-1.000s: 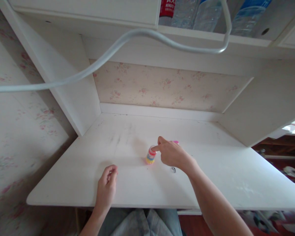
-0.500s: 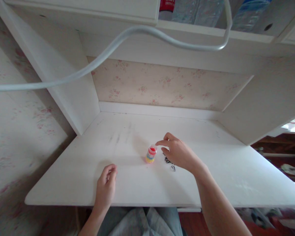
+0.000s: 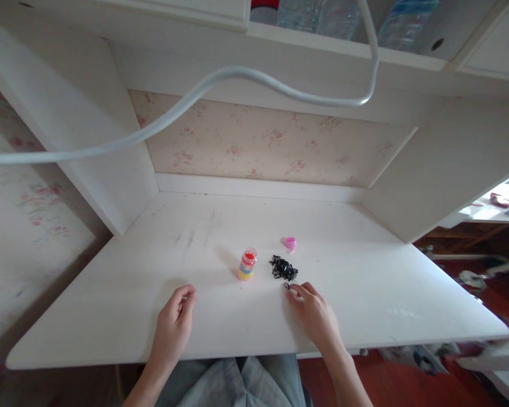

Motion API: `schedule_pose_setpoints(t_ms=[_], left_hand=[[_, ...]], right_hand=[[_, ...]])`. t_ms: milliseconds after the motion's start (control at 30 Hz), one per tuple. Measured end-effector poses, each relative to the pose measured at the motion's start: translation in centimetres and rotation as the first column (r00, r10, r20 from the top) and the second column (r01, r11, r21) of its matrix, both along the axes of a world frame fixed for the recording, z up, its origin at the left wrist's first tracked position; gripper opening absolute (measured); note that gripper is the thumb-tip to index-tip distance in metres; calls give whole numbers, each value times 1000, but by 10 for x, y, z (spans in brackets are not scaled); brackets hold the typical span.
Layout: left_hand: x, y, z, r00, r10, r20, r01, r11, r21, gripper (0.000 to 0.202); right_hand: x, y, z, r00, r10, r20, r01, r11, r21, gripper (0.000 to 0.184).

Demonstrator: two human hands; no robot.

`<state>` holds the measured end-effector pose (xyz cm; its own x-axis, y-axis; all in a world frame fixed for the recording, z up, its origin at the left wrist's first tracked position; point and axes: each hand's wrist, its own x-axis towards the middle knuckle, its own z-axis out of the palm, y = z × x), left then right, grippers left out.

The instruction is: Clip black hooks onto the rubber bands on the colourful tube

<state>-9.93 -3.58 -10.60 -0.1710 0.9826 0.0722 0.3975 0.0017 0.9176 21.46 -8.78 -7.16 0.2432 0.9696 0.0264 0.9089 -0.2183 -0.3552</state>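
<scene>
A small clear jar [image 3: 247, 264] stands upright on the white table, with red, blue and yellow contents showing. To its right lies a tangled pile of small black elastic bands [image 3: 284, 268]. My right hand [image 3: 314, 316] rests just in front of that pile, its fingertips pinched at a single black elastic band [image 3: 287, 286]. My left hand [image 3: 175, 319] lies near the front edge, left of the jar. Its fingers are loosely curled against the thumb, and nothing shows in them. Behind the pile sits a pink heart-shaped lid [image 3: 290, 243].
A thick white cable [image 3: 237, 72] hangs across the upper view. Above the white table [image 3: 220, 333] is a shelf with plastic bottles [image 3: 337, 20]. Side panels [image 3: 411, 186] bound the table at left and right, with floral wallpaper at the back.
My right hand has moved from beside the jar's mouth down toward me, to the loose elastic band. The pile and pink lid are now uncovered. My left hand stays nearly still.
</scene>
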Motion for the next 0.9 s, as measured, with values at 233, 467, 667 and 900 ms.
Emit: schedule_pose_setpoints(t_ms=[233, 467, 667, 900], left_hand=[[2, 0, 1, 995, -24, -100, 28, 999, 41, 36], [5, 0, 6, 993, -25, -111, 25, 1000, -1, 35], [0, -1, 4, 999, -15, -42, 15, 1000, -11, 37], [-4, -1, 0, 1000, -30, 4, 31, 999, -34, 37]], right_hand=[[-13, 14, 0, 998, 20, -58, -13, 992, 126, 31], [-47, 35, 60, 928, 215, -303, -57, 889, 454, 30], [-67, 63, 80, 933, 281, -227, -144, 865, 480, 28], [-75, 71, 73, 930, 272, -246, -147, 892, 427, 26]])
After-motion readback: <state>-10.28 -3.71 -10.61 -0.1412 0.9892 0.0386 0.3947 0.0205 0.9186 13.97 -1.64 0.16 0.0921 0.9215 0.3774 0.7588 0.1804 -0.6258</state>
